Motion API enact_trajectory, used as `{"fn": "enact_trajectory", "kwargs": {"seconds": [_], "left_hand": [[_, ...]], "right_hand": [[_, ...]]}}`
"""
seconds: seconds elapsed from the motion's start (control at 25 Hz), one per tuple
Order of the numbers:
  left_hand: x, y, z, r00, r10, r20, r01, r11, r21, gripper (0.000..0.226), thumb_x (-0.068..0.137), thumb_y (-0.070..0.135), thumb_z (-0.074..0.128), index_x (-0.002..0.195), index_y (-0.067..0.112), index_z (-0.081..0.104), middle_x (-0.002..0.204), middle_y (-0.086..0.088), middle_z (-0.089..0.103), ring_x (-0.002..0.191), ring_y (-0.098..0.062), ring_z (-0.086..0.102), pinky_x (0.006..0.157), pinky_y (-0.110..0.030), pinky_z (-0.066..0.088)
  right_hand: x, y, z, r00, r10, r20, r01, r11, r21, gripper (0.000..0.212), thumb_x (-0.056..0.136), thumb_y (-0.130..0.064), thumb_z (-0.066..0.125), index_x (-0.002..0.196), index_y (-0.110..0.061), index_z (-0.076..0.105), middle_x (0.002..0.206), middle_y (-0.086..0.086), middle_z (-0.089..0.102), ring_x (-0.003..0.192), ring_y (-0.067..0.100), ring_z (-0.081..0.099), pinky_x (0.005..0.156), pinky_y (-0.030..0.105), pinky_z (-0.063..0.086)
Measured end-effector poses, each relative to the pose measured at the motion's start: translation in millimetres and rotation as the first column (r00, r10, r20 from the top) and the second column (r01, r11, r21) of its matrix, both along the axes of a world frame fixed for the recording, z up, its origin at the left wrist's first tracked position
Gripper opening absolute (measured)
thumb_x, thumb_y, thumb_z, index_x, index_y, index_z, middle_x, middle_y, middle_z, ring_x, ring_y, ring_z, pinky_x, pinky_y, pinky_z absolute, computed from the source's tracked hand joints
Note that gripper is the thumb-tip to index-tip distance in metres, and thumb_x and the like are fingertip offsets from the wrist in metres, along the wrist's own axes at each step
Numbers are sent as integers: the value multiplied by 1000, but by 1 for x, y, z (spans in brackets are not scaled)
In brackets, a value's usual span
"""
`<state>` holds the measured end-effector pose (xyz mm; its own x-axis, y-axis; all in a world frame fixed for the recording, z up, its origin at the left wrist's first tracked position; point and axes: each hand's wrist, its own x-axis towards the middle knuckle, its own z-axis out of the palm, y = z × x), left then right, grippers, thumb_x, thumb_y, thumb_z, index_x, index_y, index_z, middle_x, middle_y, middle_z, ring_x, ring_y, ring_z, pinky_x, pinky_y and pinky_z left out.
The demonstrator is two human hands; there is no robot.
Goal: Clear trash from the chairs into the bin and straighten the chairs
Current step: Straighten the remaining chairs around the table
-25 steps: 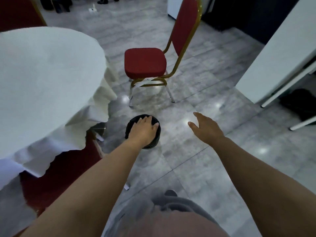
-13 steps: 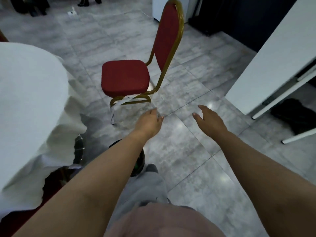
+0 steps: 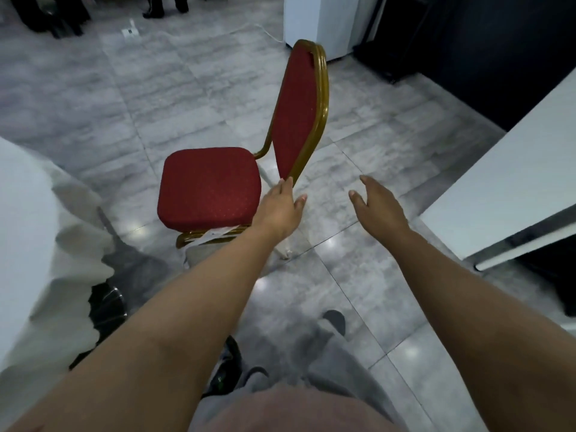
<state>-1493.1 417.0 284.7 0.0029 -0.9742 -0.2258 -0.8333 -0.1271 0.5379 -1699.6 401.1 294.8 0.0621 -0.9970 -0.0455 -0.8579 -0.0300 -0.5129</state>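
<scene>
A red padded chair (image 3: 209,187) with a gold frame stands on the grey tiles ahead, its backrest (image 3: 300,109) to the right and its seat bare. My left hand (image 3: 280,207) is open, fingers apart, reaching at the seat's right edge near the base of the backrest. My right hand (image 3: 375,207) hovers open to the right of the chair, holding nothing. The black bin (image 3: 226,367) sits on the floor below my left forearm, mostly hidden by my arm and leg.
A round table under a white cloth (image 3: 37,238) fills the left side. A white table (image 3: 511,188) juts in from the right. A white pillar (image 3: 314,17) and a cable on the floor lie beyond the chair. People's legs (image 3: 50,14) stand at the far top left.
My left hand has left the bin's rim and reached forward to the chair. I have stepped closer, so the chair looms larger and the bin has dropped under my arm.
</scene>
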Motion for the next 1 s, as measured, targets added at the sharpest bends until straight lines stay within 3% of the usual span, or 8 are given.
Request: {"fn": "enact_trajectory", "kwargs": {"seconds": [0.28, 0.48, 0.72, 1.0], "left_hand": [[-39, -114, -3, 986, 160, -55, -162, 986, -39, 63, 102, 50, 26, 156, 18, 15, 161, -9, 23, 147, -27, 25, 117, -47, 28], [-56, -167, 9, 973, 226, -52, -230, 969, -87, 66, 104, 48, 24, 157, 14, 5, 165, -5, 5, 152, -20, 3, 122, -35, 9], [-52, -227, 8, 986, 166, -31, -169, 968, -188, 70, 103, 53, 21, 157, 17, -2, 165, 1, -5, 151, -12, -7, 120, -30, -3], [-42, -289, 1, 995, 67, -73, -87, 943, -322, 72, 103, 50, 30, 157, 14, 0, 165, -2, -2, 151, -11, -5, 124, -33, 3]], "right_hand": [[-13, -167, 12, 987, 163, -11, -163, 983, -79, 59, 104, -41, 34, 155, -13, 21, 162, 6, 23, 150, 21, 20, 120, 37, 21], [5, -254, 30, 975, 221, 30, -217, 971, -105, 59, 105, -41, 30, 156, -14, 18, 164, 6, 17, 151, 21, 16, 121, 36, 17], [36, -328, 44, 967, 242, 79, -231, 965, -127, 60, 105, -43, 29, 157, -17, 16, 164, 2, 15, 151, 19, 14, 121, 38, 17], [79, -393, 48, 955, 283, 87, -276, 957, -89, 62, 104, -43, 32, 157, -17, 15, 165, 1, 13, 151, 18, 13, 121, 36, 15]]}}
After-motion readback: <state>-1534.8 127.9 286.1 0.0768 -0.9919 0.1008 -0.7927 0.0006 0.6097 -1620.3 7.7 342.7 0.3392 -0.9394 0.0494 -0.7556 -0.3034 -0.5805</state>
